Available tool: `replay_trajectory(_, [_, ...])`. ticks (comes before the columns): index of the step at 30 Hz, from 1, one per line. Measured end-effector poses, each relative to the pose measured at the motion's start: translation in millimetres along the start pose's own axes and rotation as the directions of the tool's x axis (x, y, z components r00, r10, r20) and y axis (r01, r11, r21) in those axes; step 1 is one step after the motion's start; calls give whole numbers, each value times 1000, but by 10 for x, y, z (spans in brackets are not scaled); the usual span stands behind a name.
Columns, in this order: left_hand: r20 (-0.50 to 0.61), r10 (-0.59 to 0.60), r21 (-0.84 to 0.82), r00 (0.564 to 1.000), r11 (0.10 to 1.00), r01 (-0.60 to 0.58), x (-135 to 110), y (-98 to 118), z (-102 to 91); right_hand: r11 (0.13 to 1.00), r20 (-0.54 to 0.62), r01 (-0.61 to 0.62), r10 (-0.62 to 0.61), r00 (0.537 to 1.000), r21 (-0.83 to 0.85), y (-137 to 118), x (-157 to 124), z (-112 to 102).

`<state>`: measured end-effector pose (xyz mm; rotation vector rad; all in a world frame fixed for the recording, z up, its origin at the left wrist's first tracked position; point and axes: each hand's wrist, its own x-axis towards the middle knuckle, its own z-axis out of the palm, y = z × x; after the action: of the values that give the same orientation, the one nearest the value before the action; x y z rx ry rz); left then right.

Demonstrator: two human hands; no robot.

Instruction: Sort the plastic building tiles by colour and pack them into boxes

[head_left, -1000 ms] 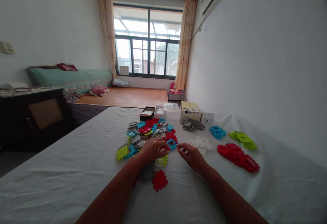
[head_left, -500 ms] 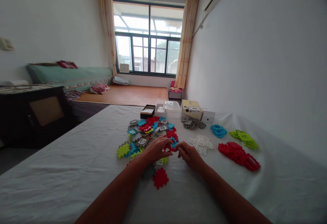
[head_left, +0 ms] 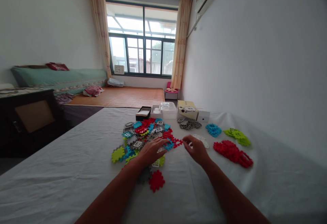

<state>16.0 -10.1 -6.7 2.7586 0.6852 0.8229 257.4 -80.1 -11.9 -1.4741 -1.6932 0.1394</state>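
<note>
My right hand [head_left: 195, 148] pinches the edge of a red toothed plastic piece [head_left: 178, 143] with cut-outs, at the right side of a mixed pile. My left hand [head_left: 152, 151] rests over the pile, thumb and fingers apart, beside a blue toothed piece [head_left: 168, 145]; whether it touches that piece I cannot tell. Around it lie grey, red, blue, white and lime pieces, among them a lime one [head_left: 118, 154] at the left edge and a solid red one [head_left: 156, 181] in front. Part of the pile is hidden under my left hand.
Single-colour heaps lie to the right: grey [head_left: 189, 124], white [head_left: 201, 141], blue [head_left: 213, 130], lime [head_left: 237, 136] and red [head_left: 232, 153]. Behind stand a black box [head_left: 143, 113], a clear plastic container [head_left: 168, 111] and a yellow carton [head_left: 187, 110]. White cloth [head_left: 76, 162] covers the table.
My left hand has let go of the red piece, and its fingers have spread. My right hand now holds that piece, slightly further right. The camera view has turned a little right.
</note>
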Motion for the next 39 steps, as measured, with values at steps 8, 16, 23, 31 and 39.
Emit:
replay_trajectory(8, [6, -41, 79, 999, 996, 40, -1, -26, -44, 608, -449, -614, 423, 787, -503, 803, -124, -1051])
replay_trajectory(16, [-63, -54, 106, 997, 992, 60, -13, -120, -125, 474, -533, -703, 458, 712, -530, 916, -275, -1097])
replay_trajectory(23, [-68, -80, 109, 994, 990, 87, 0, -103, -194, 596, -382, -474, 285, 879, -648, 890, -200, -949])
replay_trajectory(31, [-155, -162, 201, 974, 961, 192, -21, -177, -286, 562, -135, -409, 464, 875, -719, 1082, -313, -843])
replay_trajectory(39, [-43, -229, 220, 972, 947, 233, -72, -255, -339, 680, -184, -227, 136, 974, -697, 846, -145, -670])
